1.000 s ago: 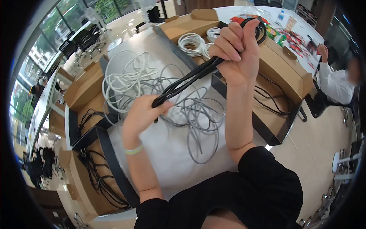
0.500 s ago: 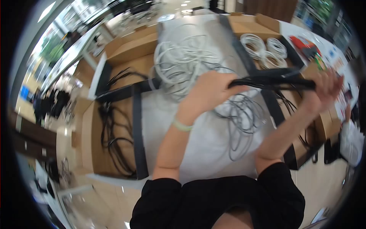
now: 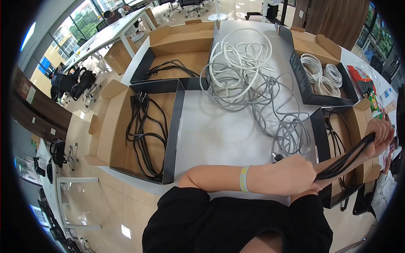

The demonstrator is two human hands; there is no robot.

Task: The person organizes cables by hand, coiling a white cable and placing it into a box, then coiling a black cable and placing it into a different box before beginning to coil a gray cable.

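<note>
A bundle of black cable [image 3: 346, 162] runs between my two closed hands on the right side of the table. My left hand [image 3: 293, 175], reaching across my body with a pale band on its wrist, grips the lower end. A dark plug end [image 3: 277, 157] pokes out just above that hand. The upper end is in my right hand [image 3: 379, 137], whose fingers wrap round the folded strands. Both hands are raised beside and partly over a box with black cables [image 3: 334, 137], and my right forearm hides part of that box.
A tangle of white and grey cables [image 3: 242, 76] lies mid-table. On the left are a box of black power cords [image 3: 168, 139] and another box [image 3: 145, 69] with fewer black cables. Coiled white cables [image 3: 322, 78] fill a box at the back right, beside a red packet [image 3: 358, 76].
My left hand has moved right and closer to my body, my right hand lower and outward. The black bundle, earlier stretched nearly level, now slants. The camera view has shifted too.
</note>
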